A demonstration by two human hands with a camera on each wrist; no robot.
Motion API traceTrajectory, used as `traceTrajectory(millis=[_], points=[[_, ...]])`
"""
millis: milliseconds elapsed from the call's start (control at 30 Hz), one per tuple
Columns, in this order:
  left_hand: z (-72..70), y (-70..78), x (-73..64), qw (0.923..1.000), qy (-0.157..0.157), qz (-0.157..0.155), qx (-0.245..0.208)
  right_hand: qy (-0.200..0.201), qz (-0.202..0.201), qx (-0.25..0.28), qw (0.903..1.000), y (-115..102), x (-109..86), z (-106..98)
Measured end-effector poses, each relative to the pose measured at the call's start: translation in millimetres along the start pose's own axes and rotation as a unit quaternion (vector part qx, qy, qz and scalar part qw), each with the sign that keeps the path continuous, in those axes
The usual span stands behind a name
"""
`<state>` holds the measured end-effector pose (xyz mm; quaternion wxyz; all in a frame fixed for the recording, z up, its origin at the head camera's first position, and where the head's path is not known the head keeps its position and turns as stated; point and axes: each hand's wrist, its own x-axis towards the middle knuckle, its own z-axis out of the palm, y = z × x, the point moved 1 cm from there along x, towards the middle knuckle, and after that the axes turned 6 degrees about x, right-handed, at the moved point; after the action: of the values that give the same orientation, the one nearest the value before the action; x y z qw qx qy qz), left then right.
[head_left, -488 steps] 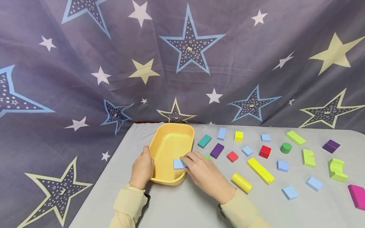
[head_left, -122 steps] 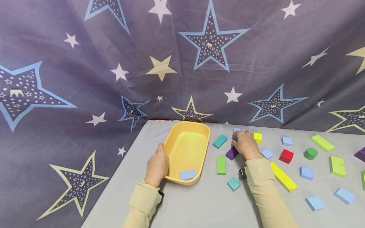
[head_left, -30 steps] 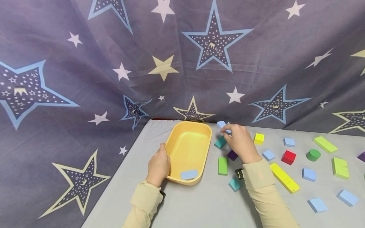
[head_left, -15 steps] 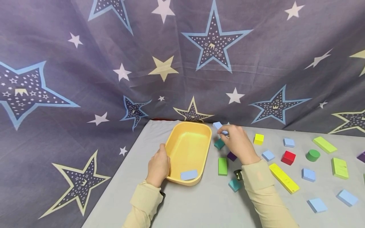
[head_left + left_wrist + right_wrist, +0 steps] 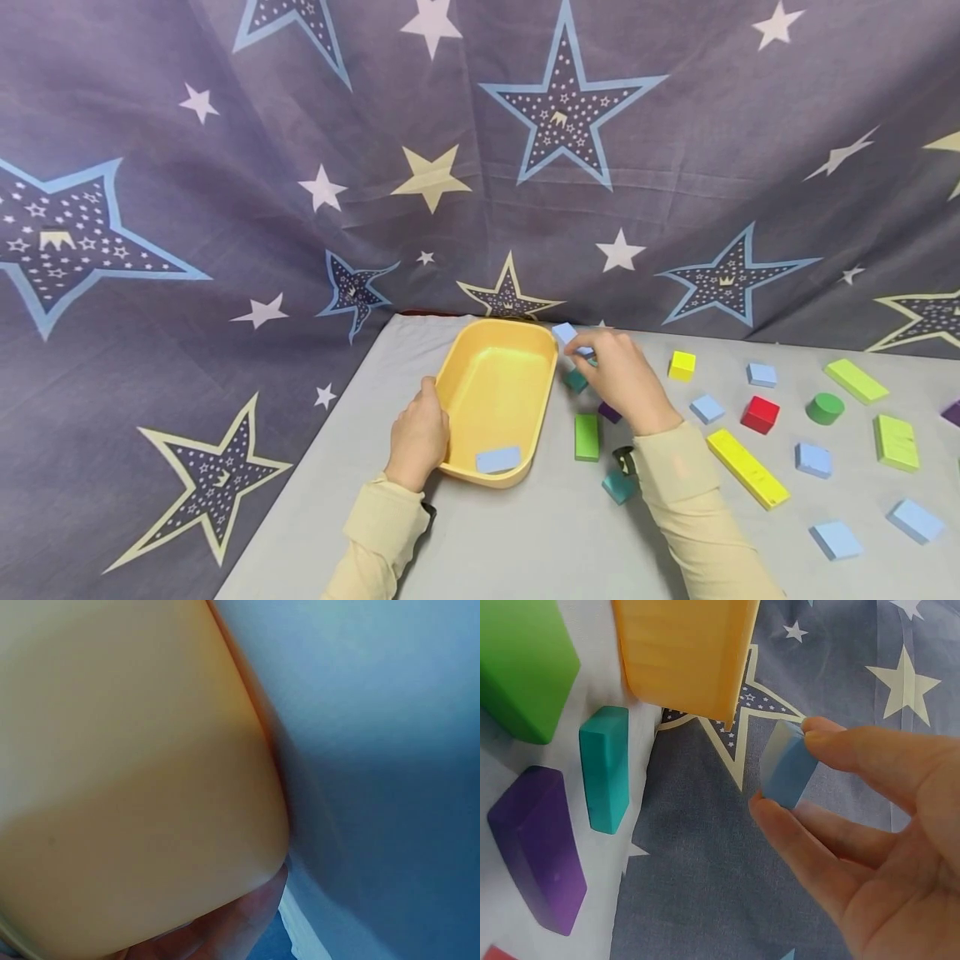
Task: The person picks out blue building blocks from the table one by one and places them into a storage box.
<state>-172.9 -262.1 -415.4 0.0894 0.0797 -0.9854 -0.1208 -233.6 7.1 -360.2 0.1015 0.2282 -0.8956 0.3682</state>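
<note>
My left hand (image 5: 417,437) grips the left side of a yellow plastic bin (image 5: 498,375), and in the left wrist view its fingers (image 5: 240,922) curl under the bin's wall (image 5: 150,787). A light blue block (image 5: 498,460) lies inside at the near end. With thumb and fingertips, my right hand (image 5: 622,375) pinches another light blue rectangular block (image 5: 787,765), raised off the table beside the bin's far right corner. Below that hand, a teal block (image 5: 604,769) and a purple block (image 5: 540,847) lie on the cloth, partly hidden in the head view.
A green block (image 5: 587,437) and another teal block (image 5: 618,486) lie right of the bin. Farther right are a long yellow block (image 5: 747,469), a red block (image 5: 761,414), a green cylinder (image 5: 825,408) and several light blue blocks. A starry curtain (image 5: 675,167) hangs behind the table.
Since the oldest frame, the first blue block has gone from my right hand into the bin. My right hand has since picked up another blue block and moved it left towards the bin.
</note>
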Motion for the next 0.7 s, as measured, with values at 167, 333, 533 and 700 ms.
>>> traceTrajectory(millis=[167,333,533,700], points=[[0.0,-0.2,-0.4,1.0,0.002,0.003,-0.001,-0.006,-0.004,0.0,1.0,-0.9,0.2,-0.3],[0.0,-0.2,-0.9,1.0,0.006,0.006,-0.001,-0.009,-0.006,0.002,0.9999,-3.2,0.0,0.2],[-0.3,-0.8,-0.6,1.0,0.0,0.0,0.004,-0.014,-0.001,-0.002,0.9999,-5.8,-0.1,1.6],[-0.3,0.0,-0.3,1.0,0.002,0.005,0.002,-0.012,0.001,-0.003,0.9999,-6.9,-0.4,1.0]])
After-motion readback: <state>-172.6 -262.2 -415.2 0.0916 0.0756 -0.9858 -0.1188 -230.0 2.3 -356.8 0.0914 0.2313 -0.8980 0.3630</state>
